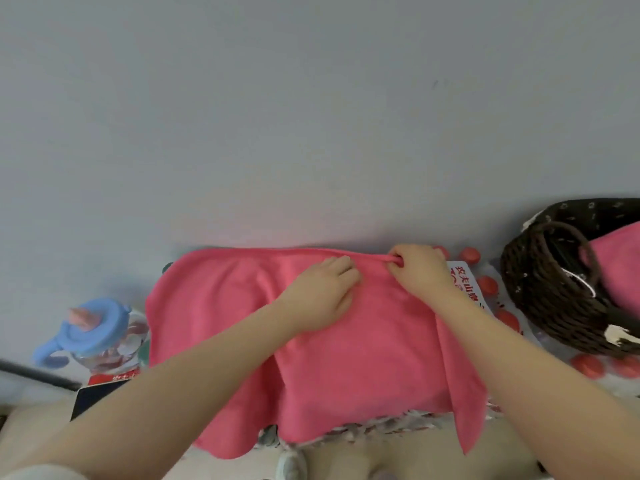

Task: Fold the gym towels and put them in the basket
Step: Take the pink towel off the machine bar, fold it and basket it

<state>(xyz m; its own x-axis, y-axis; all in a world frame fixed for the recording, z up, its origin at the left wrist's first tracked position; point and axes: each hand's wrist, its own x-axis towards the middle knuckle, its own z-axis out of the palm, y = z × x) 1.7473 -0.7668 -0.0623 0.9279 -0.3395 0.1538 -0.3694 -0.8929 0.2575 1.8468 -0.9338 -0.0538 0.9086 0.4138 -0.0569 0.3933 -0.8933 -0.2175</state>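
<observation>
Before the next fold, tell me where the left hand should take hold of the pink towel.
Probably the far left corner of the pink towel, reached from the left. The right hand already pinches the far right corner, bunching the edge there, while the left hand only lies flat mid-towel. The far edge runs straight along the wall, so pinching its free left end would match the right grip for lifting.

Pink towel (346, 358) spread flat, near edge hanging over; second pink towel (620, 261) inside dark wicker basket (540, 292), right.
</observation>
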